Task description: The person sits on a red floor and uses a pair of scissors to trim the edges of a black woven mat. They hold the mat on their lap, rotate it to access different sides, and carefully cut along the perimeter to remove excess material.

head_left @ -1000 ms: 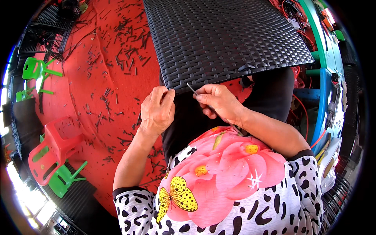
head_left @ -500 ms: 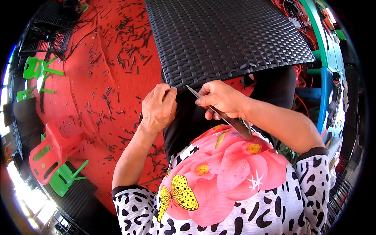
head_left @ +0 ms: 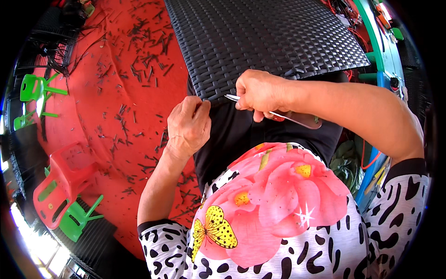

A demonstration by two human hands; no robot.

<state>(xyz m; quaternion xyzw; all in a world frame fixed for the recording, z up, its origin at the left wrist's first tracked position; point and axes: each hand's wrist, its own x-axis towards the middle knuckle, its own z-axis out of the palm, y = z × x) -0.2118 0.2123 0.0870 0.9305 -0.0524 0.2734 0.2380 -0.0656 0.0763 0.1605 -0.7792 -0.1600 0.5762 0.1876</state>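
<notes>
A black woven panel of flat plastic strands lies across my lap and stretches away from me. My left hand is closed at its near left corner, fingertips pressed together against the edge; whatever they pinch is hidden. Just to the right, my right hand grips a flat, pointed metal blade. Its tip points left and touches or nearly touches the panel's near edge, a short way from my left fingertips. The blade's wide rounded end sticks out below my right wrist.
Short black strand offcuts litter the red floor on the left. A red plastic chair and green chairs stand at the left. Blue-green framing and red cords are on the right.
My right hand has risen and turned, its elbow swinging outward, so the blade lies flatter with its rounded end lifted off my shirt. My left hand stays at the panel's corner.
</notes>
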